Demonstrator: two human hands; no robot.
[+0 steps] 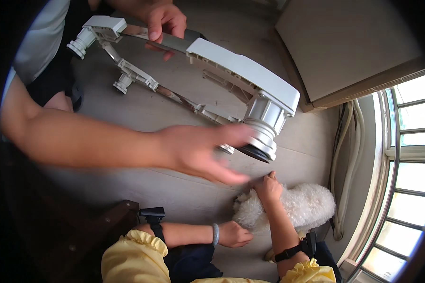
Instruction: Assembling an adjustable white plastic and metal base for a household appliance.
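Note:
A white fluffy round pad [307, 205] lies on the grey floor [174, 193]. My right hand [269, 188] rests on its upper left edge with fingers curled into the fluff. My left hand [233, 234], with a pale bracelet at the wrist, grips the pad's lower left edge. Both my arms wear yellow ruffled sleeves and black wrist straps. Above the pad, another person holds a long white and grey machine [241, 70] with a round disc foot [259, 148]. One of their hands [165, 21] grips its arm, and their other hand [198, 151], blurred, reaches toward the disc.
A beige box-like cabinet [354, 47] stands at the upper right. Pale hoses [340, 160] run down the wall beside a barred window [411, 179]. A dark wooden piece [104, 226] sits at the lower left. The other person's body fills the upper left.

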